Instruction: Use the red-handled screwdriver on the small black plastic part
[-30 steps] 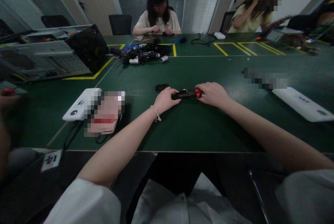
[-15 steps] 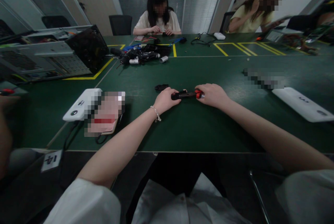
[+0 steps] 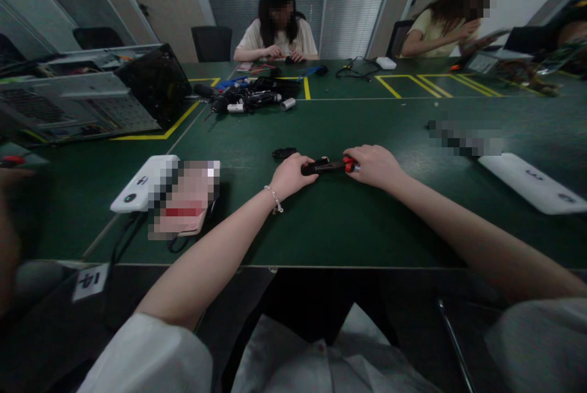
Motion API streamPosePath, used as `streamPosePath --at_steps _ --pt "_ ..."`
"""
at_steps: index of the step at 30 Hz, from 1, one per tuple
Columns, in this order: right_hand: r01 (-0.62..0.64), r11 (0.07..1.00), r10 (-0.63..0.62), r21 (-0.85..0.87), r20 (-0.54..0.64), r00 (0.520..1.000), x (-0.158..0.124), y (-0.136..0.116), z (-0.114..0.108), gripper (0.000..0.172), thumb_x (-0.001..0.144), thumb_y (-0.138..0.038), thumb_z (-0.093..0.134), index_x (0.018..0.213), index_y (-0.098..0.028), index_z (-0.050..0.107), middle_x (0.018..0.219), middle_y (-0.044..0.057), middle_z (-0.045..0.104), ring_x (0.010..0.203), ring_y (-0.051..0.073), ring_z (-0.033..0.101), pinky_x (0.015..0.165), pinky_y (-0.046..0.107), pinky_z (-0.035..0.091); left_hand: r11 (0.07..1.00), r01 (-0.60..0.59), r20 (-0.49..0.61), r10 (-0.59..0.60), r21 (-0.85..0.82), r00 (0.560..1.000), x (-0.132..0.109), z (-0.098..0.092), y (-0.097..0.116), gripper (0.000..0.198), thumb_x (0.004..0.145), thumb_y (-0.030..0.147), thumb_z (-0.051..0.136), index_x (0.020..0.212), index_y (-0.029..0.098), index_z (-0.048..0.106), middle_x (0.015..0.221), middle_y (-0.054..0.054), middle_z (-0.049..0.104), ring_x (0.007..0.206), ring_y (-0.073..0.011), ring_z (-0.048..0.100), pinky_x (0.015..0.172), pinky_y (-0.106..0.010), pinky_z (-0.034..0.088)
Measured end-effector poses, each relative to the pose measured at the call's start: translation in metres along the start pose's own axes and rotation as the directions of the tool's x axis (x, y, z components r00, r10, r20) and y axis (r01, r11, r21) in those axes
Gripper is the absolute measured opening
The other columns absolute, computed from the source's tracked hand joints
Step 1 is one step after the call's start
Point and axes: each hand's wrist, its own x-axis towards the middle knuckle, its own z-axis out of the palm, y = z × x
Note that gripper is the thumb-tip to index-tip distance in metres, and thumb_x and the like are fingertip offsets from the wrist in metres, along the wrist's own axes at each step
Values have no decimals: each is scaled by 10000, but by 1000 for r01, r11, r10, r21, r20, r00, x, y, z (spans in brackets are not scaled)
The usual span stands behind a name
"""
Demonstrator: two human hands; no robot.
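My left hand (image 3: 293,174) pinches a small, elongated black part (image 3: 312,167) just above the green table. My right hand (image 3: 373,167) is wrapped round the red handles of pliers (image 3: 351,164), whose dark, narrow jaws point left and meet the black part. Whether the jaws grip it or only touch it, I cannot tell. Just beyond my left hand lies another small black piece (image 3: 283,153) on the table.
On the left are a white power bank (image 3: 144,185), a phone (image 3: 186,200) and an opened computer case (image 3: 82,102). Farther back lies a pile of black parts (image 3: 252,95). Another white power bank (image 3: 534,182) lies at right. Co-workers sit across the table.
My hands, the black part and the pliers look almost unmoved. The co-worker at the far right has lowered a raised hand from near the head.
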Motion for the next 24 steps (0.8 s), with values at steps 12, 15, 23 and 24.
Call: streamPosePath --at_steps 12,15,23,24 --pt "-17 999 17 31 15 1000 0 0 1 410 807 -408 481 1093 -150 618 967 112 686 844 239 621 743 374 464 1000 16 7 -16 2 1000 -1 -3 4 333 768 328 645 1055 159 664 969 -72 608 833 -187 591 760 -316 480" --pt "-1 1000 1 1 4 1000 0 -1 -3 420 812 -396 477 1114 -136 611 964 124 684 849 247 618 744 378 460 1000 28 20 -28 -10 999 -1 -3 4 337 768 325 646 1061 158 662 983 -76 608 835 -187 592 753 -318 483" --pt "-13 999 13 38 17 1000 0 1 1 416 802 -408 488 1104 -151 615 966 115 685 854 244 618 744 381 458 1000 20 14 -20 -7 1000 -1 -4 5 327 768 321 645 1052 159 664 977 -73 613 838 -185 593 767 -318 482" --pt "-21 998 20 53 27 999 0 1 1 411 799 -412 491 1094 -155 617 968 110 684 854 241 619 745 379 461 1000 21 13 -21 -6 1000 -1 -4 5 328 769 321 644 1052 157 665 974 -74 613 837 -185 593 767 -317 481"
